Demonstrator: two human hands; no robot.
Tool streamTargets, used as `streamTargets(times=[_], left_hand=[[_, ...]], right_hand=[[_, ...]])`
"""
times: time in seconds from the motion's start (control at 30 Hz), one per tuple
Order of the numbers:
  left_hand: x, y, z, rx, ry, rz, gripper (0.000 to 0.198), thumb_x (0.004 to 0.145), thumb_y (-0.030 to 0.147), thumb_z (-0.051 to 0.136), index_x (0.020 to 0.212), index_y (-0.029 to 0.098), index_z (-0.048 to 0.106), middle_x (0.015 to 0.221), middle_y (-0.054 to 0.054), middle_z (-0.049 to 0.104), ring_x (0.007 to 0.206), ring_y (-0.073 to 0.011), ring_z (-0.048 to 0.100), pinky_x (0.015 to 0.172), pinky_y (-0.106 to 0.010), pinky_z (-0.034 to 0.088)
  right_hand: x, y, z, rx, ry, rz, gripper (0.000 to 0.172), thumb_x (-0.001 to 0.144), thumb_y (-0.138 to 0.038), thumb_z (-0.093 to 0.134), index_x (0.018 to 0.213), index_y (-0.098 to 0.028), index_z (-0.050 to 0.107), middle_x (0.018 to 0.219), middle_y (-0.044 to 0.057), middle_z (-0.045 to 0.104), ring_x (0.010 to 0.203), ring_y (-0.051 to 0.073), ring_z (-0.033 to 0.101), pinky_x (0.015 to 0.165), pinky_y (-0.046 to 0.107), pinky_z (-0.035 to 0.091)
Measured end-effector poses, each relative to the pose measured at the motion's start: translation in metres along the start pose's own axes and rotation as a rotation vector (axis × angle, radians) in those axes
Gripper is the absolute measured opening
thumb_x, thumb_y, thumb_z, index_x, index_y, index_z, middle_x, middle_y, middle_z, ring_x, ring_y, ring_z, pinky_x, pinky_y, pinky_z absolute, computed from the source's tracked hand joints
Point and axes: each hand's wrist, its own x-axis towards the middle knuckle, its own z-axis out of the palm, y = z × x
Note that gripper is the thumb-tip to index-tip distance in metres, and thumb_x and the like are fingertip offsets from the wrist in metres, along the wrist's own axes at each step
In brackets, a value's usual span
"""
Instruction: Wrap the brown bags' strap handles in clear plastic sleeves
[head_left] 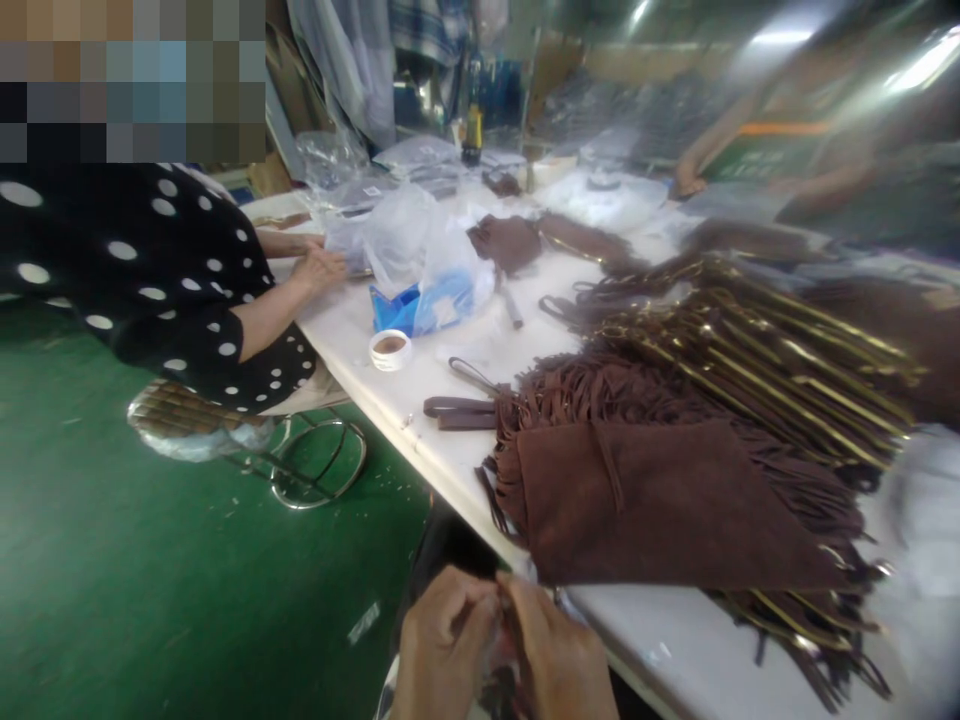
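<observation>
My left hand (pixel 444 640) and my right hand (pixel 561 650) are together at the bottom of the view, in front of the table edge. Both are closed, thumbs and fingertips pinched close to each other. Something small and dark shows between them, too blurred to name. Just beyond lies a pile of brown suede pouches (pixel 645 500) with fringes and wrist straps. More brown pouches with gold zippers (pixel 750 350) are stacked behind, their zipper edges lined up.
The white table (pixel 660 630) runs away from me. On it stand a small round tub (pixel 390 350), a blue packet (pixel 394 308) and clear plastic bags (pixel 409 235). A person in a dotted top (pixel 150 270) works at left, near a stool (pixel 319 460); another person (pixel 780 150) is across.
</observation>
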Motion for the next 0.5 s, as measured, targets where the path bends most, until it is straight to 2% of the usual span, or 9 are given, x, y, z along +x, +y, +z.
streamTargets(times=[0.13, 0.27, 0.37, 0.43, 0.5], left_hand=[[0.008, -0.008, 0.004, -0.137, 0.033, -0.33, 0.019, 0.073, 0.032, 0.071, 0.069, 0.014, 0.069, 0.062, -0.004, 0.064, 0.057, -0.0169, 0.055, 0.053, -0.024, 0.038], [0.015, -0.005, 0.005, -0.41, -0.016, -0.543, 0.015, 0.063, 0.024, 0.073, 0.06, 0.014, 0.062, 0.05, 0.001, 0.058, 0.045, -0.0118, 0.047, 0.046, -0.022, 0.031], [0.017, -0.004, 0.007, -0.673, -0.137, -0.66, 0.008, 0.06, 0.014, 0.067, 0.057, 0.016, 0.06, 0.05, 0.003, 0.057, 0.049, -0.0128, 0.051, 0.048, -0.022, 0.036], [0.018, -0.008, 0.009, -0.785, -0.243, -0.747, 0.002, 0.061, 0.015, 0.063, 0.059, 0.015, 0.062, 0.054, 0.0, 0.06, 0.052, -0.0156, 0.055, 0.053, -0.025, 0.042], [0.019, -0.013, 0.011, -0.835, -0.321, -0.832, 0.01, 0.065, 0.02, 0.059, 0.062, 0.013, 0.065, 0.058, -0.005, 0.063, 0.053, -0.0182, 0.058, 0.058, -0.029, 0.046]], right_hand=[[-0.001, 0.004, 0.004, -0.045, 0.011, -0.07, 0.041, 0.084, -0.007, 0.045, 0.124, -0.016, 0.049, 0.091, 0.007, 0.073, 0.069, 0.021, 0.073, 0.055, 0.027, 0.055], [-0.002, 0.008, 0.004, -0.059, 0.025, -0.121, 0.043, 0.083, -0.004, 0.043, 0.124, -0.015, 0.049, 0.09, 0.008, 0.073, 0.068, 0.021, 0.073, 0.055, 0.027, 0.056], [-0.003, 0.012, 0.004, -0.066, 0.022, -0.169, 0.047, 0.079, 0.001, 0.041, 0.122, -0.014, 0.051, 0.09, 0.009, 0.074, 0.066, 0.02, 0.073, 0.055, 0.027, 0.057], [-0.004, 0.014, 0.004, -0.08, 0.027, -0.19, 0.048, 0.077, 0.003, 0.039, 0.121, -0.013, 0.052, 0.089, 0.009, 0.074, 0.064, 0.02, 0.073, 0.054, 0.027, 0.057], [-0.003, 0.014, 0.003, -0.094, 0.048, -0.205, 0.048, 0.077, 0.003, 0.038, 0.12, -0.012, 0.053, 0.087, 0.01, 0.074, 0.063, 0.02, 0.073, 0.053, 0.027, 0.058]])
